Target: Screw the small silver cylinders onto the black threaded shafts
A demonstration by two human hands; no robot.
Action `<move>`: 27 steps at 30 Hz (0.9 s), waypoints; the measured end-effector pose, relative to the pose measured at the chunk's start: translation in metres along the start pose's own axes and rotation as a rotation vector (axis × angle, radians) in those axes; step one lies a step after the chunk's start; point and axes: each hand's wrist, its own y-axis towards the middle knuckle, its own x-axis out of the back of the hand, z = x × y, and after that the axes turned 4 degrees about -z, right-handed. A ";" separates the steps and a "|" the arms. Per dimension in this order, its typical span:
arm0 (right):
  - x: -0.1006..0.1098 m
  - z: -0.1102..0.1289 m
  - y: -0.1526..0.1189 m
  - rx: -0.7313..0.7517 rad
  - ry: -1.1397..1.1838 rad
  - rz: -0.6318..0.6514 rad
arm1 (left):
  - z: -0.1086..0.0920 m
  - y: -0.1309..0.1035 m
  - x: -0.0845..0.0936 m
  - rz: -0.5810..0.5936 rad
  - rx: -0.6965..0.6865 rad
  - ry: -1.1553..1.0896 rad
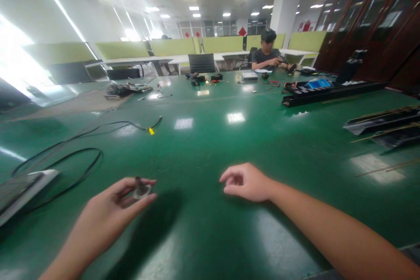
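Observation:
My left hand (114, 210) is above the green table (197, 148) at the lower left. Between its thumb and fingers it grips a small grey metal part with a round flange and a short dark shaft (141, 189) pointing up. The part is slightly blurred. To the right, my right hand (246, 182) hovers over the tabletop with its fingers loosely curled. A gap shows between its thumb and fingertips, and I see nothing held there.
A black cable (95, 129) with a yellow tag runs across the left, near a device with a white edge (42, 181). Long black metal channels (383, 120) and thin rods lie at right. Across the table sits another person (264, 54), with electronic parts nearby.

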 end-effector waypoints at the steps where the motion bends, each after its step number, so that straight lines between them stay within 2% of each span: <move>1: 0.001 0.000 0.000 0.024 -0.047 -0.031 | -0.015 0.007 -0.012 0.076 -0.023 -0.071; 4: 0.005 -0.001 0.000 0.085 -0.151 -0.094 | -0.053 0.025 -0.051 0.209 -0.185 -0.150; 6: 0.007 -0.002 0.000 0.100 -0.191 -0.151 | -0.068 0.033 -0.076 0.247 -0.279 -0.153; 9: 0.007 -0.004 0.001 0.096 -0.237 -0.234 | -0.073 0.038 -0.105 0.253 -0.317 -0.180; 11: 0.006 -0.005 0.001 0.097 -0.265 -0.252 | -0.069 0.037 -0.116 0.247 -0.320 -0.196; 17: 0.000 0.003 -0.004 0.160 -0.359 -0.187 | -0.057 0.026 -0.120 0.306 -0.323 -0.306; 22: -0.002 0.009 -0.007 0.245 -0.416 -0.150 | -0.060 0.019 -0.122 0.330 -0.329 -0.316; 27: -0.002 0.008 -0.007 0.236 -0.446 -0.150 | -0.061 0.017 -0.126 0.355 -0.357 -0.349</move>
